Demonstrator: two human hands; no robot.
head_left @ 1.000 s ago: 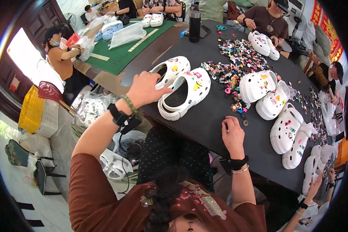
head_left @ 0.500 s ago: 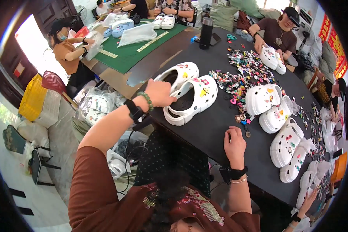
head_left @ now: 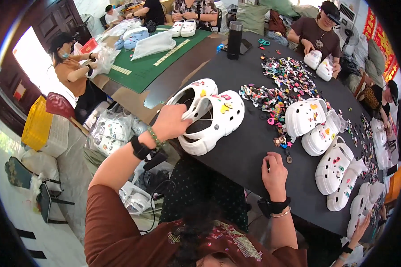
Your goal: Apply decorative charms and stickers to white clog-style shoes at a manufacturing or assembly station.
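Note:
My left hand [head_left: 171,122] is closed on the inner sides of two white clogs [head_left: 229,111], held side by side near the left end of the black table. Colourful charms, a yellow one among them, sit on the toes of these clogs. Their heel ends point toward me, and the nearer clog looks tilted. My right hand [head_left: 275,173] lies at the table's front edge, its fingers loosely bent and slightly apart, holding nothing that I can see. Just beyond it are a few loose charms [head_left: 283,142] and a small brown round piece [head_left: 289,159].
A heap of shoe charms [head_left: 285,80] spreads over the middle of the black table [head_left: 236,164]. More decorated white clogs [head_left: 305,116] line the right side, where another person's hand [head_left: 363,227] reaches in. A dark tumbler [head_left: 235,40] stands at the back. Co-workers handle clogs and bags beyond.
My left hand has drawn the two clogs a little toward me and to the left, tilting them. My right hand stays at the edge. The co-worker at the back right now holds two clogs farther apart.

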